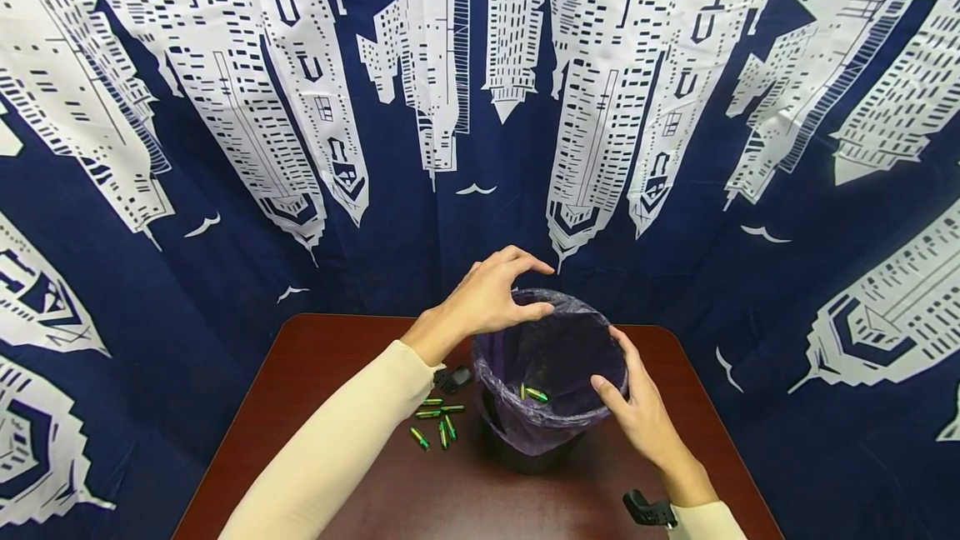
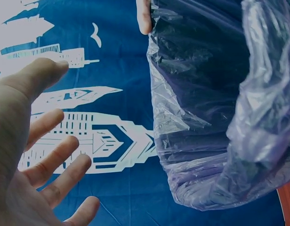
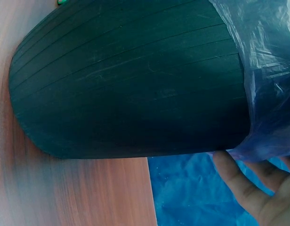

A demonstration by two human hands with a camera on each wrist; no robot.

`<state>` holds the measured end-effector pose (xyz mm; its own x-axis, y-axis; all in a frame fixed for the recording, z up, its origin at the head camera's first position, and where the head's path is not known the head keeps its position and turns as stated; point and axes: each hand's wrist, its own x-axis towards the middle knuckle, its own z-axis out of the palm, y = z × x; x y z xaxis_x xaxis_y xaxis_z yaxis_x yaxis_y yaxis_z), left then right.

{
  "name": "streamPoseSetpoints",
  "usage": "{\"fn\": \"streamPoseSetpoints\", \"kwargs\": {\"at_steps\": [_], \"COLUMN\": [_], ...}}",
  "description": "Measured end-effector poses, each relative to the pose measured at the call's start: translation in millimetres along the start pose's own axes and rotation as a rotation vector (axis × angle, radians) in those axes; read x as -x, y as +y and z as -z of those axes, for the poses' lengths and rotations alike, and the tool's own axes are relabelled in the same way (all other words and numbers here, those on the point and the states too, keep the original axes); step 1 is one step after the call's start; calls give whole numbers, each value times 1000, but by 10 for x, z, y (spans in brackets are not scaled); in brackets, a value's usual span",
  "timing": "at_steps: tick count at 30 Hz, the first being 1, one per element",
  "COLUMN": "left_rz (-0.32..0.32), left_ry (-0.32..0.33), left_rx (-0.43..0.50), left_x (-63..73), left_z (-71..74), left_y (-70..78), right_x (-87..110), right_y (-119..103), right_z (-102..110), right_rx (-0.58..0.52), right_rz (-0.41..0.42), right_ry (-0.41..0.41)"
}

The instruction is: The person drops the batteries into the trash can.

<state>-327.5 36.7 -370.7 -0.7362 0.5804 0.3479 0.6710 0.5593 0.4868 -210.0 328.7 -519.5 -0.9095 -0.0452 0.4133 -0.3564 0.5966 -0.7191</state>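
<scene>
A dark trash can (image 1: 525,458) lined with a translucent purple plastic bag (image 1: 517,432) stands on the table. My left hand (image 1: 491,294) hovers above its left far rim, fingers spread and holding nothing; in the left wrist view, a gap separates these fingers from the bag. With the thumb over the opening and the fingers outside, my right hand (image 1: 637,407) holds the right rim through the bag. In the right wrist view its fingertips (image 3: 225,165) meet the bag's lower edge. A couple of green and yellow batteries (image 1: 536,394) show inside the can.
Several more green and yellow batteries (image 1: 444,432) lie loose on the reddish-brown table (image 1: 322,373), left of the can. A dark blue curtain (image 1: 420,240) with white skyscraper prints hangs behind the table and along its sides.
</scene>
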Motion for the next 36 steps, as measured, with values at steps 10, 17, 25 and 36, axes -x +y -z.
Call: {"fn": "streamPoseSetpoints", "kwargs": {"at_steps": [10,17,25,36], "left_rz": [-19,-8,-16,-29], "left_ry": [32,36,62,102], "left_rx": [18,46,66,123], "left_x": [82,187,326,500], "left_z": [30,27,-12,-65], "left_y": [-75,-149,-261,-406], "right_x": [-27,-37,-7,-7], "right_y": [-47,-42,-22,30], "right_z": [24,21,19,-7], "right_rx": [-14,-25,-15,-30], "right_rz": [-7,23,-7,-8], "right_ry": [-2,11,-3,-2]}}
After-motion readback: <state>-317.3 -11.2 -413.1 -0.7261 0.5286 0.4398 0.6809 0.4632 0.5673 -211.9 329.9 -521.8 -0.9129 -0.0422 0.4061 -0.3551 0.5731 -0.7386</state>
